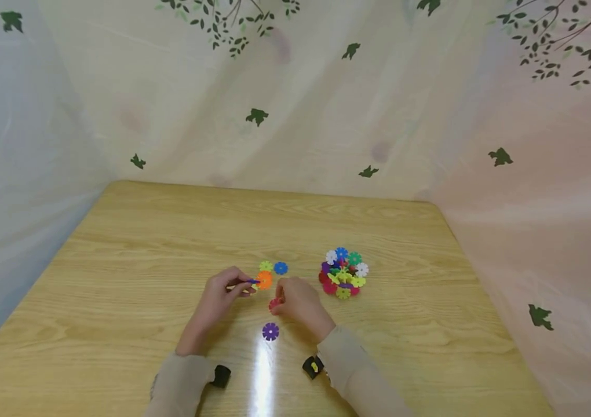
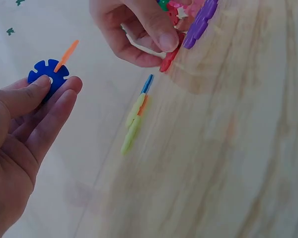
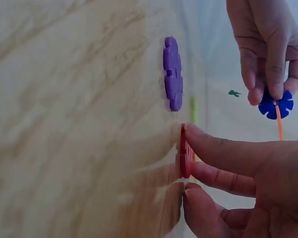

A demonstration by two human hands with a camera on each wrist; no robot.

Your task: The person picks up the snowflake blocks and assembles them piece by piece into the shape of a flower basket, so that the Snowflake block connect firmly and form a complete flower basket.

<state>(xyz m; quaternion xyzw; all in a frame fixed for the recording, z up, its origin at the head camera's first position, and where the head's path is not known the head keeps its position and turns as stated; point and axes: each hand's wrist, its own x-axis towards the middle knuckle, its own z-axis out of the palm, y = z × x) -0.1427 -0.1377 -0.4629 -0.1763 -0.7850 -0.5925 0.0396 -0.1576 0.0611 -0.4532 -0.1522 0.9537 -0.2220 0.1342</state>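
The left hand (image 1: 223,286), raised, pinches a blue disc (image 2: 55,83) bearing an orange disc (image 1: 264,280); the right hand (image 1: 299,297), low over the worktop (image 1: 400,347), grips a red disc (image 3: 183,146), partly hidden by fingers.

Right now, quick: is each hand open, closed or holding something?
Left hand: holding a blue disc with an orange disc joined to it.
Right hand: holding a red disc between thumb and fingers.
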